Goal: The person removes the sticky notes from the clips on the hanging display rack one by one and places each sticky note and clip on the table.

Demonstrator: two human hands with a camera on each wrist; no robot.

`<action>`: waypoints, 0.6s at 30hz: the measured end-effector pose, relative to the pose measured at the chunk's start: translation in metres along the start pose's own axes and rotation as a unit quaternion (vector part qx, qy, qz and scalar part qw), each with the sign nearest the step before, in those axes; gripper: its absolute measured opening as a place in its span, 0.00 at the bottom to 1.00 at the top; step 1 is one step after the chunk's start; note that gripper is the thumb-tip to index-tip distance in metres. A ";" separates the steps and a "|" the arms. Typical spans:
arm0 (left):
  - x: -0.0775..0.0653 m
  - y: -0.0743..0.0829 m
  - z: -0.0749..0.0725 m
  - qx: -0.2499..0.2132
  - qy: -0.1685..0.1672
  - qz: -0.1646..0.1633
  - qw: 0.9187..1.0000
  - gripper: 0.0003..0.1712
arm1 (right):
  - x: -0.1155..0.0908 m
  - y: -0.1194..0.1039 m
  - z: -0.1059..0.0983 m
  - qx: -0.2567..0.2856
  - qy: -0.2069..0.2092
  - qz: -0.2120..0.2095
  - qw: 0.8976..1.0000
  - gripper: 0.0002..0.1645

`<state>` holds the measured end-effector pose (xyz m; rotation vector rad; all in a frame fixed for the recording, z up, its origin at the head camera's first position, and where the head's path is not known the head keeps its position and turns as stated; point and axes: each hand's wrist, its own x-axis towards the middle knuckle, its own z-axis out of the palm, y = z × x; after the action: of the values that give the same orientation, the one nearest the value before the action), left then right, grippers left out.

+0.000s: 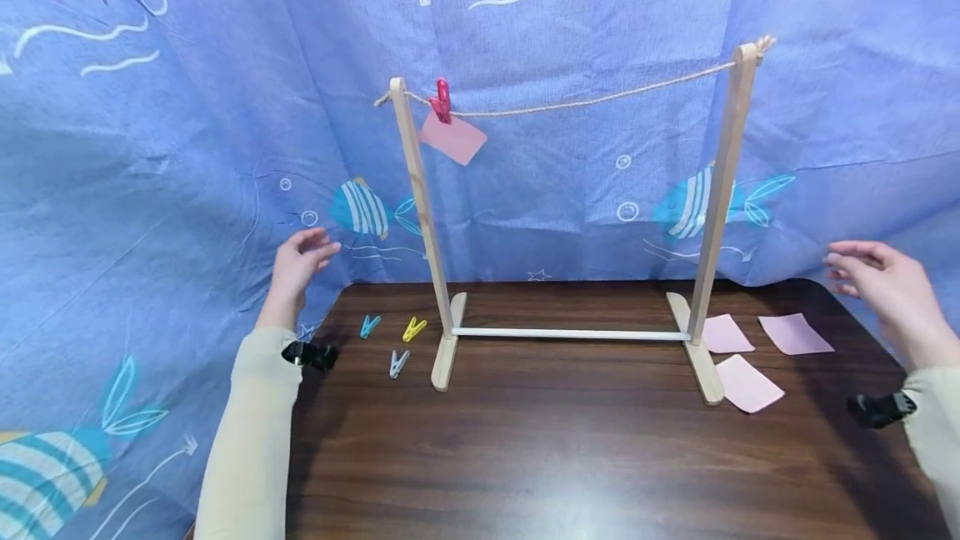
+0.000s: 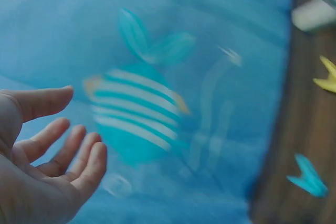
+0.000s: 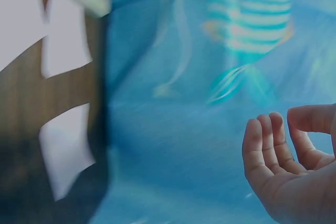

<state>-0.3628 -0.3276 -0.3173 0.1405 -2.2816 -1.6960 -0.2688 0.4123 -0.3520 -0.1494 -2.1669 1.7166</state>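
My left hand (image 1: 298, 263) is raised at the table's left side with nothing in it, its fingers loosely bent. Nearest to it on the table lie a blue clothespin (image 1: 370, 326), a yellow clothespin (image 1: 414, 329) and a grey-white clothespin (image 1: 398, 363). Over on the right, my right hand (image 1: 885, 282) hovers with relaxed, bare fingers. Three pink paper squares, among them the one at the far right (image 1: 797, 333), lie near it. A red clothespin (image 1: 442, 102) clips another pink paper (image 1: 454, 138) to the rope (image 1: 592, 100) near its left end.
A wooden stand with a left post (image 1: 424, 207) and a right post (image 1: 723, 190) carries the rope. A white bar (image 1: 570, 334) joins its feet low over the brown table (image 1: 555, 448). Blue fabric with fish prints (image 1: 540, 190) hangs behind and at the left.
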 end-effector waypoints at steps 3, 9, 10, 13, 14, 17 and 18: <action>-0.001 0.028 0.001 -0.066 0.033 0.052 0.996 0.29 | -0.003 -0.028 0.012 0.081 0.004 -0.036 0.996 0.12; -0.014 0.084 0.009 -0.080 0.032 0.150 0.985 0.25 | -0.005 -0.072 0.033 0.172 0.002 -0.109 0.979 0.08; -0.017 0.092 0.011 -0.074 0.034 0.166 0.983 0.25 | -0.005 -0.079 0.038 0.168 0.004 -0.118 0.979 0.08; -0.023 0.112 0.018 -0.083 0.039 0.210 0.973 0.24 | -0.008 -0.100 0.052 0.167 0.002 -0.148 0.975 0.09; -0.024 0.119 0.021 -0.087 0.041 0.223 0.970 0.23 | -0.009 -0.106 0.056 0.172 0.003 -0.158 0.972 0.08; -0.026 0.136 0.031 -0.098 0.046 0.263 0.959 0.22 | -0.014 -0.123 0.069 0.184 0.005 -0.180 0.966 0.08; -0.027 0.141 0.034 -0.099 0.045 0.275 0.955 0.21 | -0.015 -0.127 0.073 0.188 0.006 -0.185 0.965 0.08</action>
<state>-0.3337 -0.2471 -0.1969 -0.4135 -1.8352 -1.5565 -0.2618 0.3082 -0.2475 0.3246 -1.6837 1.8464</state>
